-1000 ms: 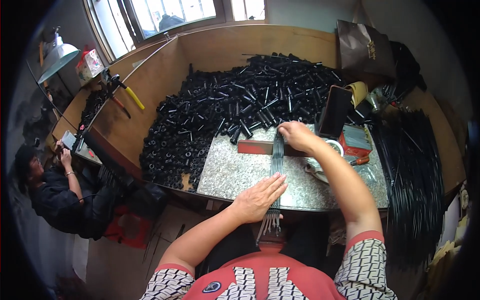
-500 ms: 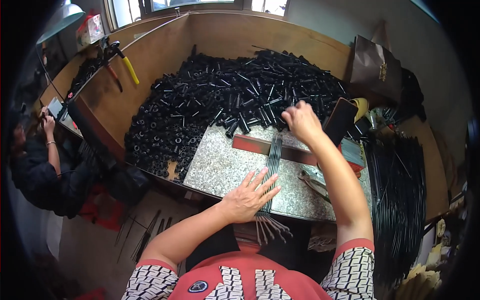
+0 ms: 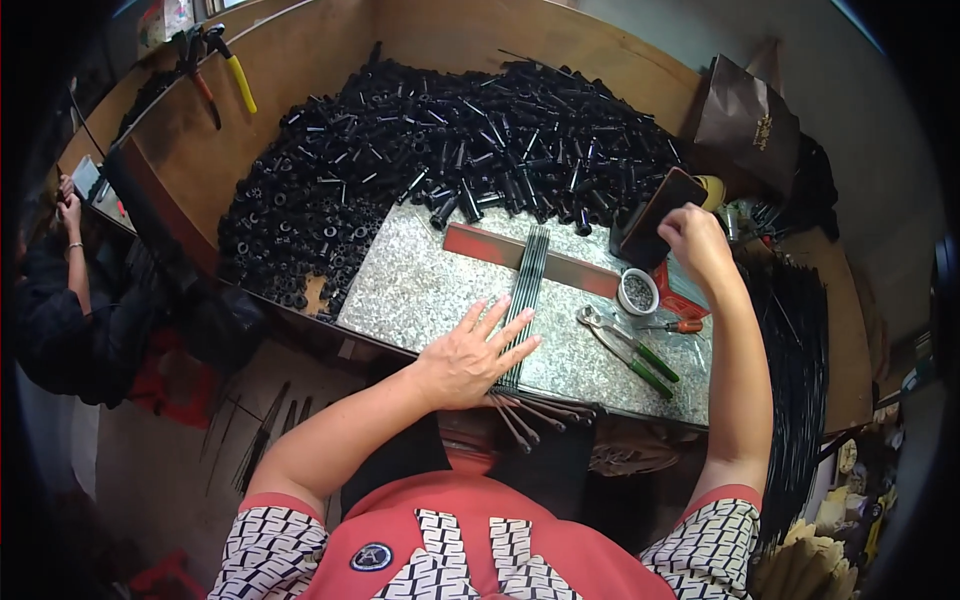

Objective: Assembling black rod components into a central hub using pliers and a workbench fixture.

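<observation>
My left hand (image 3: 465,365) lies with fingers spread across a row of thin dark rods (image 3: 533,268), whose looped or knobbed ends stick out past the table's near edge. The rods rest over a long reddish metal bar (image 3: 482,246). My right hand (image 3: 700,245) is raised beside a dark, phone-like slab (image 3: 660,212) that leans at the right. Its fingers are bent in and pressed together; anything between them is hidden. Below that hand stand a white cup (image 3: 653,299) of small grey pieces, green-handled pincers (image 3: 628,350) and a screwdriver (image 3: 686,326) with an orange handle.
A big heap of black tubular parts (image 3: 470,140) fills the back of the wooden-walled bench. Long black rods (image 3: 790,340) hang down at the right, near a dark paper bag (image 3: 745,130). Pliers (image 3: 242,82) hang on the left wall; beyond it sits another person (image 3: 75,320).
My right hand has moved right and toward me, from the heap's edge to beside the slab. The cup and screwdriver now show. My left hand stays on the rods; the whole view has shifted.
</observation>
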A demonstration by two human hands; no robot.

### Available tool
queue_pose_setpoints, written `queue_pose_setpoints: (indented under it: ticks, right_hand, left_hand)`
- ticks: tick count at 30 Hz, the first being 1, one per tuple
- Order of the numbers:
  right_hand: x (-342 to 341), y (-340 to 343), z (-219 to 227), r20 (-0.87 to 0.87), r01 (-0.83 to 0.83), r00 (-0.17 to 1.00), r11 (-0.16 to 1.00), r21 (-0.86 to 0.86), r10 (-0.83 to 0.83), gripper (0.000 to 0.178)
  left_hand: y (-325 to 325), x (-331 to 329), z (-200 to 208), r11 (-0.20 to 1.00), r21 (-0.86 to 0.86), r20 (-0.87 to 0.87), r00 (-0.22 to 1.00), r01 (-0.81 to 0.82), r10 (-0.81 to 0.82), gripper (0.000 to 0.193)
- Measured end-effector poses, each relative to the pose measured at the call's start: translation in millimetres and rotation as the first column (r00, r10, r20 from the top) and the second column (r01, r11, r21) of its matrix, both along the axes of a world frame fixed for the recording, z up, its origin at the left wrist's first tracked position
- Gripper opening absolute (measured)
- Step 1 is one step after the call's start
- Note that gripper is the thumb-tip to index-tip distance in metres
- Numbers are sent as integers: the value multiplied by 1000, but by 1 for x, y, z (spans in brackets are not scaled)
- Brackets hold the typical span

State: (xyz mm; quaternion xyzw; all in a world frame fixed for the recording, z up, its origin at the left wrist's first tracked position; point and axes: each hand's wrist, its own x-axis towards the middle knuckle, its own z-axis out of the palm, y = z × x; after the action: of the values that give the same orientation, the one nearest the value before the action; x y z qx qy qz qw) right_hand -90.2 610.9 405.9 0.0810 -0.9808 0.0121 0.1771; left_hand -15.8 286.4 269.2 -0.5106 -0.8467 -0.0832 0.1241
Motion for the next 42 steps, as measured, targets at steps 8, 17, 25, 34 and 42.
queue_pose_setpoints:
  ticks: [8, 17, 25, 34, 42]
  right_hand:
    - [17, 89, -29, 320, 260, 913, 965, 18, -252, 14]
    - [23, 108, -65, 358, 273, 885, 955, 116, -297, 22]
    - [32, 104, -70, 222, 267, 932, 956, 120, -288, 9]
    - [41, 73, -60, 108, 196, 973, 976, 93, -206, 18]
    - [16, -30, -85, -40, -323, 946, 942, -92, 321, 36]
  left_hand:
    - [-2, 1, -5, 1000, 23, 4, 1000, -13, 13, 80]
    - [0, 2, 2, 1000, 2, 10, 1000, -11, 11, 85]
    - [2, 2, 0, 1000, -17, -14, 1000, 4, -5, 87]
    - [5, 5, 7, 1000, -10, 25, 999, -22, 23, 83]
    - [5, 2, 0, 999, -27, -59, 998, -32, 31, 85]
